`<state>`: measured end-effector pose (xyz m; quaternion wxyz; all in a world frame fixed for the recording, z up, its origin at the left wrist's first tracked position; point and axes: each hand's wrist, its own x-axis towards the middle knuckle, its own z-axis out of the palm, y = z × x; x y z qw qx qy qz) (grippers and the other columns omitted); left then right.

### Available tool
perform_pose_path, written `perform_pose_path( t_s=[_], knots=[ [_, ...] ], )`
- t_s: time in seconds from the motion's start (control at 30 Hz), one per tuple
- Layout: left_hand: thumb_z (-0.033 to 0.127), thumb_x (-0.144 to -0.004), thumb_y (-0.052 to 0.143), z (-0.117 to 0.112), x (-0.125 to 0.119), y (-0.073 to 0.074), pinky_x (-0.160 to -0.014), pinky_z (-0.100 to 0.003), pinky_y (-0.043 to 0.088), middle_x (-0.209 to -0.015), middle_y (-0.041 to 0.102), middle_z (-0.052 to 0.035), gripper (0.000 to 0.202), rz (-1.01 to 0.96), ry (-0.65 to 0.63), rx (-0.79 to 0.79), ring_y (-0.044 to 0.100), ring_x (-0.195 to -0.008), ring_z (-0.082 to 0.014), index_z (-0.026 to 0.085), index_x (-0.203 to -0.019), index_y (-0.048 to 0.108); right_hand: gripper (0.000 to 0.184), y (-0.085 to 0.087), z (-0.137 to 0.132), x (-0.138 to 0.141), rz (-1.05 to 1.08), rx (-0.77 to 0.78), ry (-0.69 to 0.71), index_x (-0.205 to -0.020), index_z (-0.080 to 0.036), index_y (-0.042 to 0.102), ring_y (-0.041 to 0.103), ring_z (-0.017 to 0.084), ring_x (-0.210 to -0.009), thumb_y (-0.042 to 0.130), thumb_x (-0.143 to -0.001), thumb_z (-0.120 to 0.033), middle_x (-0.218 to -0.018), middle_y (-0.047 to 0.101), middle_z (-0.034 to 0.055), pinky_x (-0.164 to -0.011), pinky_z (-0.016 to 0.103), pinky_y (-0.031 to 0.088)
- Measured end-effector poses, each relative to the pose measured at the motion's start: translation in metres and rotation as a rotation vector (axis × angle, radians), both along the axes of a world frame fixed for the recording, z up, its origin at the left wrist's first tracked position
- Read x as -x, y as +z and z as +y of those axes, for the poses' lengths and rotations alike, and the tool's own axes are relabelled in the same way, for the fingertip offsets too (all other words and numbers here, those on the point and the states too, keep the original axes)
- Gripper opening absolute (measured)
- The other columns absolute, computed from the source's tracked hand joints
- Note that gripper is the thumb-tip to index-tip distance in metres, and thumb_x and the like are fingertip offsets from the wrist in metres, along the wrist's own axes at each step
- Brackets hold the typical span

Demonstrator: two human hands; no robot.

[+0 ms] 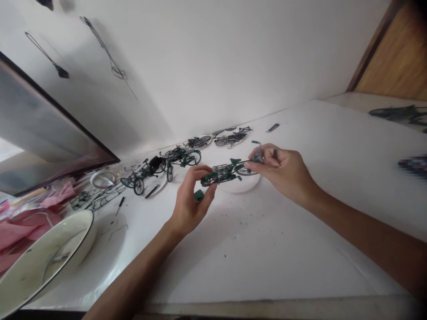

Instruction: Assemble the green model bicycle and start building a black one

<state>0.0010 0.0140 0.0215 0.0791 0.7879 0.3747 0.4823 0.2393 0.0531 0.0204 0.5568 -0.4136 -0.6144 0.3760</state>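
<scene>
Left hand (190, 204) and right hand (283, 169) pinch a green model bicycle (227, 172), seemingly at both ends.

no legible text, labels, brands or numbers in view. green model bicycle (224, 172) at the grip shows no readable marking. pixelated patch (413, 165) on the worktop (300, 133), well right of the right grip (283, 166), can't be read.
</scene>
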Motion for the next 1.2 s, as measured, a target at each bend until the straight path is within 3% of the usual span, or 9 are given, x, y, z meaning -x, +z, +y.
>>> perform_pose_path(
  t_s=[0.17, 0.3, 0.43, 0.63, 0.7, 0.8, 0.9, 1.07, 1.2],
  knots=[
    [0.011, -0.090, 0.062, 0.001, 0.004, 0.006, -0.093, -0.043, 0.050, -0.119, 0.063, -0.0092, 0.033, 0.113, 0.077, -0.298, 0.061, -0.111, -0.0248, 0.025, -0.118, 0.052, 0.054, 0.004, 0.002, -0.003, -0.042, 0.065, -0.130, -0.070, -0.025, 0.035, 0.062, 0.030, -0.117, 0.087, -0.070, -0.040, -0.130, 0.061, 0.0073, -0.099, 0.050, 0.049],
    [0.011, -0.088, 0.066, 0.009, 0.011, 0.002, -0.090, -0.044, 0.046, -0.116, 0.067, -0.0071, 0.035, 0.247, 0.172, -0.456, 0.064, -0.103, -0.0248, 0.028, -0.118, 0.057, 0.050, 0.011, -0.003, 0.001, 0.074, 0.192, 0.067, -0.071, -0.023, 0.037, 0.061, 0.032, -0.122, 0.081, -0.078, -0.047, -0.133, 0.062, 0.0082, -0.104, 0.052, 0.049],
    [0.016, -0.094, 0.062, 0.011, 0.009, -0.009, -0.091, -0.046, 0.041, -0.114, 0.073, -0.0037, 0.023, 0.452, 0.111, -0.388, 0.067, -0.089, -0.0233, 0.031, -0.111, 0.066, 0.049, 0.013, -0.020, 0.015, 0.229, 0.282, 0.387, -0.073, -0.023, 0.037, 0.064, 0.029, -0.117, 0.077, -0.082, -0.049, -0.116, 0.068, 0.0066, -0.099, 0.048, 0.056],
    [0.037, -0.094, 0.063, -0.004, -0.011, -0.012, -0.112, -0.053, 0.031, -0.137, 0.064, -0.0095, 0.041, 0.577, -0.003, -0.245, 0.059, -0.119, -0.0324, 0.028, -0.134, 0.056, 0.055, 0.003, -0.021, 0.021, 0.138, 0.282, 0.178, -0.071, -0.023, 0.034, 0.068, 0.026, -0.103, 0.084, -0.074, -0.044, -0.104, 0.070, 0.0061, -0.082, 0.038, 0.059],
    [0.048, -0.090, 0.066, -0.005, -0.013, -0.007, -0.115, -0.053, 0.028, -0.141, 0.060, -0.0125, 0.055, 0.540, 0.005, -0.286, 0.054, -0.127, -0.0346, 0.025, -0.138, 0.051, 0.053, -0.001, -0.013, 0.016, 0.033, 0.182, 0.128, -0.071, -0.023, 0.034, 0.067, 0.026, -0.105, 0.081, -0.077, -0.044, -0.101, 0.069, 0.0057, -0.077, 0.036, 0.056],
    [0.044, -0.096, 0.057, 0.002, -0.003, 0.000, -0.113, -0.052, 0.031, -0.142, 0.057, -0.0141, 0.048, 0.347, 0.144, -0.312, 0.050, -0.130, -0.0319, 0.022, -0.138, 0.049, 0.049, -0.003, -0.006, 0.008, -0.139, 0.049, 0.065, -0.071, -0.023, 0.032, 0.067, 0.025, -0.098, 0.077, -0.082, -0.041, -0.099, 0.067, 0.0036, -0.072, 0.037, 0.052],
    [0.037, -0.102, 0.048, 0.018, 0.017, 0.000, -0.112, -0.048, 0.035, -0.143, 0.053, -0.0144, 0.041, 0.124, 0.239, -0.109, 0.045, -0.134, -0.0284, 0.020, -0.139, 0.047, 0.048, -0.001, -0.007, 0.004, -0.257, 0.013, 0.025, -0.070, -0.023, 0.033, 0.067, 0.024, -0.087, 0.076, -0.082, -0.042, -0.097, 0.067, 0.0035, -0.066, 0.038, 0.049],
    [0.046, -0.101, 0.052, 0.040, 0.039, -0.009, -0.096, -0.042, 0.049, -0.124, 0.064, -0.0131, 0.047, -0.194, 0.070, 0.367, 0.061, -0.113, -0.0241, 0.021, -0.139, 0.044, 0.047, 0.002, -0.013, 0.004, -0.335, -0.047, 0.067, -0.066, -0.024, 0.037, 0.064, 0.024, -0.084, 0.077, -0.081, -0.045, -0.091, 0.068, 0.0045, -0.063, 0.037, 0.047],
    [0.040, -0.089, 0.073, 0.045, 0.040, -0.008, -0.083, -0.032, 0.052, -0.098, 0.065, -0.0053, 0.047, -0.336, 0.057, 0.284, 0.063, -0.091, -0.0178, 0.020, -0.127, 0.053, 0.040, 0.001, -0.013, 0.004, -0.413, -0.106, 0.058, -0.067, -0.023, 0.044, 0.063, 0.022, -0.085, 0.074, -0.084, -0.045, -0.091, 0.068, 0.0053, -0.062, 0.034, 0.045]
  ],
)
